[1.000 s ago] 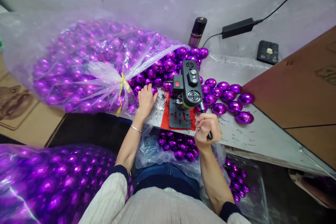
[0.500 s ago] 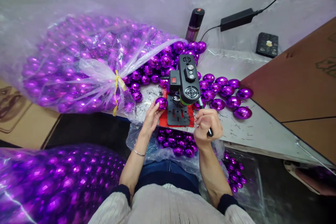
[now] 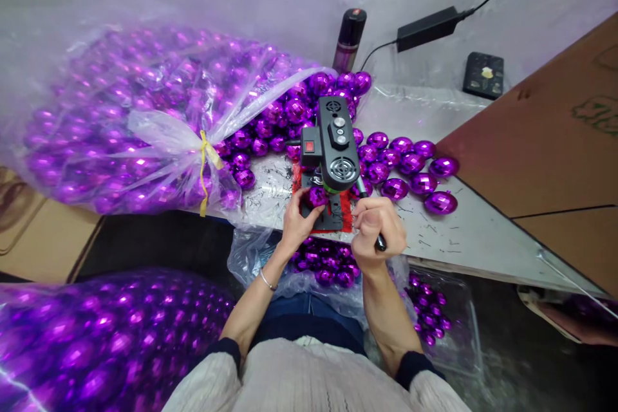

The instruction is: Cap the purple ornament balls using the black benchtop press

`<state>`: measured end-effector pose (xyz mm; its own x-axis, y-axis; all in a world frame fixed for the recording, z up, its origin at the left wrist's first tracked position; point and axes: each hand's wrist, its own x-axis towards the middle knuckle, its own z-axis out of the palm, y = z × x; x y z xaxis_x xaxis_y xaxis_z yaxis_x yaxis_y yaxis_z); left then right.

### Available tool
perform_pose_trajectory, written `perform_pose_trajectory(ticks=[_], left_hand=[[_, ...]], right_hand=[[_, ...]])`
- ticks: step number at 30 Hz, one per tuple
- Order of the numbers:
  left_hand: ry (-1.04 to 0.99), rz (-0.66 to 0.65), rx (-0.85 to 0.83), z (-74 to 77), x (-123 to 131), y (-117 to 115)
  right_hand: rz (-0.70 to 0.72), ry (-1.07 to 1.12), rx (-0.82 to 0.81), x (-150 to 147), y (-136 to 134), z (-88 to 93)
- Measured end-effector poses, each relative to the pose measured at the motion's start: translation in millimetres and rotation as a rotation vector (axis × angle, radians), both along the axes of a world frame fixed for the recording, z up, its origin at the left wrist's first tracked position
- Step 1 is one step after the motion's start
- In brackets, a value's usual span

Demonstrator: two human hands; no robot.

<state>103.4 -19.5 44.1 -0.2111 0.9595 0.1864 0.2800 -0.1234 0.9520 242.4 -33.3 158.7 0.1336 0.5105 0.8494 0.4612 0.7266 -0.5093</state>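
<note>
A shiny purple faceted ball (image 3: 317, 196) is pinched between the thumb and fingers of my left hand (image 3: 298, 220), over the slotted base plate (image 3: 329, 219) of a black machine (image 3: 339, 141). The ball sits at the front edge of the machine's head, whose underside is hidden. My right hand (image 3: 378, 230) is closed in a fist around the machine's lever (image 3: 381, 243), to the right of the plate. Red material (image 3: 346, 212) shows beneath the plate. Loose purple balls (image 3: 394, 189) lie on the table (image 3: 434, 241) right of the machine.
A tied clear bag (image 3: 164, 122) of purple balls fills the left. Behind the machine stand a spray can (image 3: 349, 38) and a power adapter (image 3: 427, 29). Cardboard (image 3: 550, 141) leans at the right. More balls (image 3: 326, 261) lie in plastic below the table edge.
My left hand has moved right and carried the ball from beside the base plate to over it, near the machine's head. My right hand stays on the lever. The view has shifted slightly.
</note>
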Motion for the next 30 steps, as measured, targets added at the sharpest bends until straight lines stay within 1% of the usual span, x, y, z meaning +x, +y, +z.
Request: perform_pose_trajectory(ticks=[6, 8, 12, 15, 20, 23, 26, 30], left_hand=[[0.227, -0.085, 0.139, -8.4, -3, 4], [0.247, -0.116, 0.149, -9.6, -2, 4], [0.226, -0.141, 0.109, -10.6, -2, 3], [0.2, -0.138, 0.091, -10.9, -3, 2], [0.194, -0.131, 0.1, -10.3, -2, 2], [0.196, -0.131, 0.103, -9.5, -3, 2], [0.198, -0.138, 0.111, -9.8, -3, 2], [0.192, -0.127, 0.14, -11.9, -2, 3]], right_hand=[[0.002, -0.018, -0.008, 1, -1, -1.3], [0.004, -0.022, -0.015, 2, -2, -1.4], [0.013, -0.021, -0.028, 3, -4, -4.7], [0.011, -0.025, -0.023, 3, -4, -13.9], [-0.026, -0.033, 0.036, 2, -2, -39.1], [-0.049, -0.006, 0.07, 0, 0, -51.0], [-0.038, 0.036, 0.086, -2, 1, -57.3], [0.01, 0.073, 0.07, -4, 2, -61.5]])
